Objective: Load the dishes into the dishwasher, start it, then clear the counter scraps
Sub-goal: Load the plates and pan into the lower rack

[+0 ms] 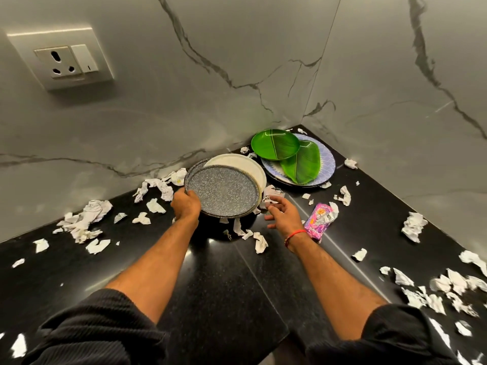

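Head view: left hand (185, 204) grips the speckled plate's (222, 189) near-left rim, tilted off the worktop (224, 272), while the released right hand (283, 213) hovers just beside its right edge.

I note my left hand (185, 205) gripping the near-left rim of the speckled plate (222, 191), which is tilted up off the counter (216, 280), with a plain plate (245, 164) stacked directly behind it. My right hand (283, 213) hangs with fingers spread just right of that stack, a wrapper (320, 218) lying right of those fingers. Beyond the fingertips, in the corner, two leaf-patterned plates (287, 154) rest on a wide plate (328, 164); paper scraps (87, 219) lie scattered left and right of both hands.
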The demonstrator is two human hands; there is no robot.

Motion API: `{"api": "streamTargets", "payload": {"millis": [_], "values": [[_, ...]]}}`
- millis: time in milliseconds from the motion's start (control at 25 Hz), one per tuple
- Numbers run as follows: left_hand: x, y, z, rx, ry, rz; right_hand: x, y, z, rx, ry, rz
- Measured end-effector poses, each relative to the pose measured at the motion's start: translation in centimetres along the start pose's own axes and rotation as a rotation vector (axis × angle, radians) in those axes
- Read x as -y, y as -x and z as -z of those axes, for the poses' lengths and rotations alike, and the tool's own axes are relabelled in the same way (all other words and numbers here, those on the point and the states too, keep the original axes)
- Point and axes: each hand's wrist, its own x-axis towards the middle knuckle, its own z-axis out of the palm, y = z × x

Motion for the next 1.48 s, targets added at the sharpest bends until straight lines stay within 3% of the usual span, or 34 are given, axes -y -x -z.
{"api": "streamTargets", "payload": {"millis": [200,320,400,520,680,840,1000,1120,1320,1480], "values": [[2.4,3.4,2.0,0.054,0.02,-0.087,-1.4,2.5,0.7,0.072,-0.126,-0.113],[4.3,6.8,2.7,0.104,0.035,-0.12,-2.9,3.8,1.1,0.041,-0.068,-0.036],[6.0,9.0,2.8,0.111,0.043,-0.125,-3.7,4.7,2.0,-0.007,0.071,-0.045],[8.7,11.9,3.3,0.135,0.023,-0.135,-5.9,6.1,4.1,-0.03,0.469,-0.034],[10.2,14.0,3.8,0.169,-0.059,-0.14,-7.9,7.7,5.4,0.028,0.609,0.022],[8.4,14.9,4.2,0.086,-0.196,-0.194,-7.7,8.5,6.2,0.101,0.508,0.057],[6.2,16.6,4.3,0.092,0.031,-0.108,-7.9,10.0,8.0,0.129,0.307,0.0],[5.6,18.4,4.1,0.109,0.052,-0.118,-8.4,11.7,9.7,0.114,0.088,-0.03],[5.7,22.5,3.4,0.224,0.091,-0.118,-10.5,14.7,13.5,-0.058,-0.085,-0.007],[5.6,25.9,2.6,0.392,0.187,0.011,-12.3,18.0,15.5,-0.196,-0.254,0.03]]}}
